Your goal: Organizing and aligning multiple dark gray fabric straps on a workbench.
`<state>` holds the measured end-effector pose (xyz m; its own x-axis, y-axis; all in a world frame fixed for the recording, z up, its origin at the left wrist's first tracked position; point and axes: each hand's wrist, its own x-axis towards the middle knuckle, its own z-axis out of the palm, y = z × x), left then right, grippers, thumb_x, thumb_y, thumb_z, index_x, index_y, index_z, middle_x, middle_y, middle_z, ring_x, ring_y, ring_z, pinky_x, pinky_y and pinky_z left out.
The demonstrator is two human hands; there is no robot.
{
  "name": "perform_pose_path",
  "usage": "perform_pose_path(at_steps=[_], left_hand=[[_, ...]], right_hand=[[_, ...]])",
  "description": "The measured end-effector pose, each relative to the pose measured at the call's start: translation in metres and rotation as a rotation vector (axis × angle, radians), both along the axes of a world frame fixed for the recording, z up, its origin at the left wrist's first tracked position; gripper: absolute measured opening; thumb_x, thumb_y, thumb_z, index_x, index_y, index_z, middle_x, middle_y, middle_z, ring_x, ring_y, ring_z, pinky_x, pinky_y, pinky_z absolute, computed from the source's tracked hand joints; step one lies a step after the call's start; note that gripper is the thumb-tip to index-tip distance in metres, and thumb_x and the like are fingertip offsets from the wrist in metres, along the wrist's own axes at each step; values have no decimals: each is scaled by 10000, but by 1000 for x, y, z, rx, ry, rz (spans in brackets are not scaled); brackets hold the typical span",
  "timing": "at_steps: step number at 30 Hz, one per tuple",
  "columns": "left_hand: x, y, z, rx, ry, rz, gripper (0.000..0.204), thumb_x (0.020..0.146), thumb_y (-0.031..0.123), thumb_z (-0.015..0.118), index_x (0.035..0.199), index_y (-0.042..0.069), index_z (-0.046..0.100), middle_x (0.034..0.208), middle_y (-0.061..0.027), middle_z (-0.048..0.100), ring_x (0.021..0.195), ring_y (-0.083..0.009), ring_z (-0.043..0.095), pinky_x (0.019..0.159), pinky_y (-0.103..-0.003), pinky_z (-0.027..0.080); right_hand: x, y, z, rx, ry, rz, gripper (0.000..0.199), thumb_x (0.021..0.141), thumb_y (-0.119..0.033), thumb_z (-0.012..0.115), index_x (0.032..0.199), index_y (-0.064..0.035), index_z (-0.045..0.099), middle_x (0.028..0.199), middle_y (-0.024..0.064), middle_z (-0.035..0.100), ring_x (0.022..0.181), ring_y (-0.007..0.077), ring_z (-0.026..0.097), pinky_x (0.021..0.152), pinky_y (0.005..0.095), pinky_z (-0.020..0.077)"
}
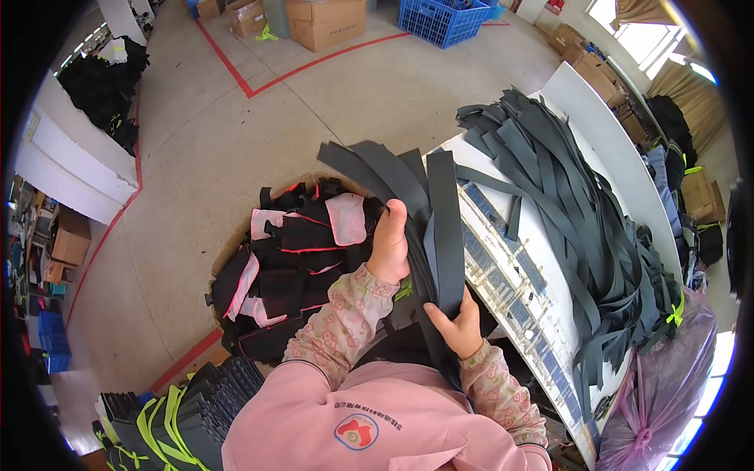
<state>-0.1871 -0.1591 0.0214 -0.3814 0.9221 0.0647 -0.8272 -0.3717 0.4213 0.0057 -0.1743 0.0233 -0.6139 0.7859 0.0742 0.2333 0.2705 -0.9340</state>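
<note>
A bundle of long, flat dark grey strips [446, 235] stands upright in front of me, some ends fanning out to the upper left. My left hand [389, 251] is closed on the bundle's left side, thumb up, its other fingers hidden behind the strips. Lower down on the right, my right hand [461, 328] grips the same bundle, with the thumb across the front. The lower ends drop toward my lap. To the right, a big tangled heap of similar strips [550, 180] lies on a white-topped table [475, 161] with a worn, patched edge.
A round container left of my hands holds black and pink fabric pieces [306, 235]. Dark stacked pieces tied with yellow-green bands [169, 416] stand at lower left. A purple plastic bag [656, 392] sits at lower right. Farther off are a blue crate [444, 23] and a cardboard box [326, 23].
</note>
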Motion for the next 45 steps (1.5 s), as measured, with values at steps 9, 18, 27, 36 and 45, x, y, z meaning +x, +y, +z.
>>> perform_pose_path(at_steps=[9, 18, 27, 36, 45], left_hand=[[20, -2, 13, 51, 361, 39, 591, 985, 468, 603, 1341, 4, 518, 1256, -54, 590, 1142, -146, 556, 982, -303, 448], [23, -18, -4, 41, 814, -142, 516, 1073, 360, 466, 1412, -30, 450, 1345, -74, 532, 1235, -161, 483, 1074, -309, 374], [33, -13, -6, 158, 529, -127, 537, 1090, 334, 411, 1492, -17, 359, 1444, -84, 473, 1334, -172, 440, 1147, -332, 306], [34, -11, -4, 89, 744, -74, 544, 1090, 332, 401, 1493, -29, 345, 1501, -106, 432, 1319, -194, 475, 1127, -340, 354], [33, -3, -11, 21, 444, -23, 523, 1095, 397, 335, 1430, 0, 396, 1354, -152, 571, 1138, -232, 615, 992, -380, 499]], right_hand=[[-24, 14, 20, 40, 71, -112, 512, 804, -127, 838, 1211, 43, 577, 1037, 125, 703, 925, 182, 672, 844, 310, 530], [-6, 15, 13, -377, 345, -97, 375, 904, -104, 717, 1227, 32, 584, 1137, 73, 671, 1006, 142, 623, 916, 302, 490], [4, 16, 4, -431, 430, -105, 415, 926, -142, 704, 1279, 36, 578, 1176, 66, 656, 1053, 131, 594, 962, 307, 458], [4, 14, 11, -684, 574, -153, 375, 962, -161, 629, 1271, 44, 573, 1201, 112, 669, 1039, 185, 658, 914, 335, 518], [9, -3, 11, -165, 179, -253, 289, 848, -36, 774, 1099, 43, 655, 969, 32, 700, 840, 93, 607, 789, 270, 508]])
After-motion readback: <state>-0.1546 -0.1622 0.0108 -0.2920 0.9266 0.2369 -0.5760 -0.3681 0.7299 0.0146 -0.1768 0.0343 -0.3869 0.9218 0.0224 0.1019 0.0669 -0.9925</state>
